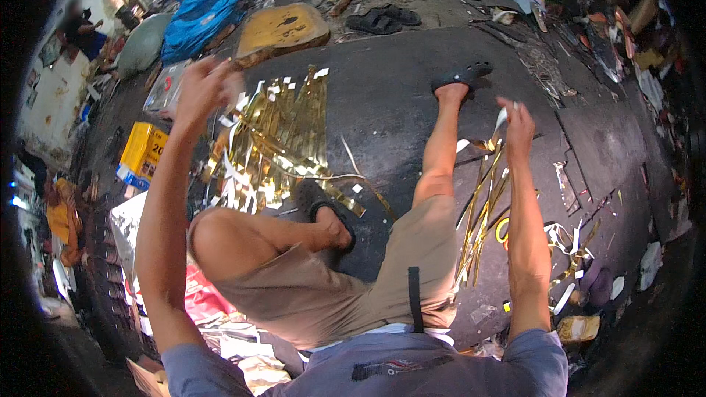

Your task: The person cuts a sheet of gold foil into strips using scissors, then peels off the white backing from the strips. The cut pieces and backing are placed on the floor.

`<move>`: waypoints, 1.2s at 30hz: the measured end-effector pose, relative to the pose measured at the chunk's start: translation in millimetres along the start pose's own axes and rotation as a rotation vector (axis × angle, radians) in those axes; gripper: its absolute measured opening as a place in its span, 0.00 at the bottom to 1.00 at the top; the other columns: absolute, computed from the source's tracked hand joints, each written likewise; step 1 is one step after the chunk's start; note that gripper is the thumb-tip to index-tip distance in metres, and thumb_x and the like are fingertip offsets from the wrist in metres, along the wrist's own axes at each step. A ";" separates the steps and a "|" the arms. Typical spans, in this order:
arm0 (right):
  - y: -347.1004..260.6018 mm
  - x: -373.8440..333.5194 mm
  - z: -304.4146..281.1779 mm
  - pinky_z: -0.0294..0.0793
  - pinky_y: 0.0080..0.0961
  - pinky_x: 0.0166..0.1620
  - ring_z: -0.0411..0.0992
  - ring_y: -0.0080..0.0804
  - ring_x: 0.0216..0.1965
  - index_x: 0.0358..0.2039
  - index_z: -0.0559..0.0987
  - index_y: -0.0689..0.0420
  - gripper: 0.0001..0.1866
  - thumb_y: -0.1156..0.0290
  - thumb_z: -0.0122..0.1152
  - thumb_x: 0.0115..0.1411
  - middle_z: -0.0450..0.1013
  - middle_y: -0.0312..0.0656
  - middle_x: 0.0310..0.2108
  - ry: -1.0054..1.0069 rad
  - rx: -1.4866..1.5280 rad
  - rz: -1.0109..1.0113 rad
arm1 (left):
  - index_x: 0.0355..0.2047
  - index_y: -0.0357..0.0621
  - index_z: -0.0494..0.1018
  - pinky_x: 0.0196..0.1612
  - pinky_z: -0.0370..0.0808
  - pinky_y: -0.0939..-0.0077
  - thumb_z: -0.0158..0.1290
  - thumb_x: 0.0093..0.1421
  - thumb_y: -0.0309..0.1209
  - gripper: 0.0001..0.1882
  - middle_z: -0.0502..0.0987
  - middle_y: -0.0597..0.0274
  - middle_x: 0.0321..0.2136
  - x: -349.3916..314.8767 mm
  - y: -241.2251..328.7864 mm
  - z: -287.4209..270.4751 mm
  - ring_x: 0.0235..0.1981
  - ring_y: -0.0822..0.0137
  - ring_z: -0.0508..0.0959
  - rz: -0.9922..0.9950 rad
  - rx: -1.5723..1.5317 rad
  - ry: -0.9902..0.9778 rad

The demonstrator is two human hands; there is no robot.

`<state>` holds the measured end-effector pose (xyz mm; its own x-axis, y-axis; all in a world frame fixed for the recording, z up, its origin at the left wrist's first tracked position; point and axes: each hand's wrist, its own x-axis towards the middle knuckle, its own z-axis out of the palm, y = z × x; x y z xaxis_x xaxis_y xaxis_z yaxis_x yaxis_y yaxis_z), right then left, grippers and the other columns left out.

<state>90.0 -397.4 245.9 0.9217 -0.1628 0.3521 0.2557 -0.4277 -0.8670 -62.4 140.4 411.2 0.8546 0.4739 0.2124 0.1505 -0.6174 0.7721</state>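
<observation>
Black mat (382, 110), gold strips (305, 125)

I see the strips spread on the mat's left, a narrower gold bundle (482, 231) on its right. Left hand (206, 90): raised, blurred; I cannot tell its grip. Right hand (520, 123): fingers bent by a white piece (501, 118); pinch unclear.

Head fisheye | faces down and forward | close above lap (323, 298)

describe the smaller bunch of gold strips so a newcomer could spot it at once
Find the dark surface under the person's outstretched right leg. Between that leg and the right forearm lies the smaller bunch, long thin gold strips. Unlike the wide gold spread to the left, it is narrow.
</observation>
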 end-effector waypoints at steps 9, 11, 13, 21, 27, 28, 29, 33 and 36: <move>-281.4 -38.0 113.5 0.78 0.32 0.43 0.78 0.38 0.35 0.51 0.74 0.62 0.22 0.56 0.44 0.72 0.79 0.51 0.40 -0.767 0.736 0.353 | 0.30 0.37 0.78 0.25 0.72 0.81 0.59 0.62 0.36 0.13 0.78 0.65 0.22 -33.1 151.6 65.8 0.21 0.76 0.75 0.527 -0.228 -0.120; -300.8 -44.7 130.1 0.72 0.24 0.28 0.70 0.25 0.22 0.43 0.73 0.59 0.25 0.47 0.45 0.71 0.70 0.34 0.22 -0.764 0.757 0.361 | 0.25 0.40 0.78 0.22 0.65 0.80 0.59 0.63 0.41 0.17 0.74 0.70 0.17 -9.5 138.3 53.0 0.18 0.79 0.69 0.440 -0.278 -0.132; -307.6 -27.7 142.8 0.64 0.18 0.21 0.62 0.18 0.17 0.39 0.72 0.57 0.27 0.41 0.46 0.69 0.60 0.26 0.17 -0.718 0.705 0.398 | 0.25 0.41 0.78 0.21 0.64 0.80 0.59 0.62 0.42 0.17 0.73 0.71 0.17 11.3 114.1 41.4 0.18 0.80 0.68 0.310 -0.387 -0.105; -287.2 62.9 162.6 0.50 0.17 0.17 0.52 0.12 0.14 0.33 0.75 0.51 0.19 0.50 0.70 0.55 0.55 0.22 0.16 -0.765 0.074 -0.083 | 0.23 0.40 0.76 0.19 0.72 0.72 0.63 0.52 0.38 0.13 0.77 0.58 0.19 35.2 -255.4 23.8 0.17 0.68 0.76 -0.479 -0.099 0.065; -181.7 113.6 170.0 0.56 0.19 0.18 0.59 0.14 0.15 0.36 0.76 0.55 0.16 0.58 0.68 0.57 0.64 0.25 0.17 -0.623 -0.242 -0.088 | 0.35 0.28 0.78 0.33 0.75 0.70 0.69 0.45 0.43 0.28 0.81 0.53 0.28 47.1 -345.6 132.0 0.30 0.65 0.80 -0.595 0.143 0.551; -162.5 105.7 180.6 0.57 0.19 0.18 0.60 0.14 0.15 0.36 0.77 0.55 0.15 0.58 0.68 0.57 0.64 0.26 0.17 -0.620 -0.211 -0.039 | 0.43 0.29 0.77 0.39 0.75 0.70 0.68 0.46 0.44 0.32 0.81 0.51 0.34 55.3 -355.4 132.9 0.37 0.65 0.80 -0.607 0.039 0.623; -146.8 99.1 192.6 0.57 0.19 0.19 0.61 0.15 0.16 0.35 0.77 0.55 0.15 0.58 0.68 0.58 0.64 0.26 0.17 -0.606 -0.176 0.002 | 0.42 0.30 0.78 0.41 0.75 0.67 0.68 0.46 0.45 0.31 0.81 0.49 0.34 65.4 -375.1 136.1 0.38 0.61 0.80 -0.550 0.012 0.633; -75.4 63.0 263.2 0.56 0.19 0.20 0.60 0.14 0.16 0.33 0.77 0.56 0.13 0.59 0.67 0.59 0.64 0.27 0.18 -0.817 -0.060 0.224 | 0.41 0.40 0.80 0.45 0.75 0.60 0.66 0.50 0.44 0.23 0.80 0.48 0.38 68.6 -423.3 128.0 0.41 0.51 0.80 -0.567 0.093 0.535; -61.3 33.7 287.7 0.54 0.17 0.18 0.57 0.12 0.15 0.33 0.77 0.56 0.12 0.60 0.63 0.63 0.62 0.24 0.17 -0.876 0.120 0.548 | 0.40 0.46 0.79 0.40 0.75 0.59 0.62 0.53 0.35 0.14 0.79 0.53 0.38 72.7 -351.8 172.2 0.36 0.51 0.79 -0.280 0.340 0.563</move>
<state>189.3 -120.8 209.4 0.7971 0.4155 -0.4382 -0.2788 -0.3906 -0.8773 32.4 284.0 51.9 0.3884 0.8388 0.3816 0.5513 -0.5433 0.6332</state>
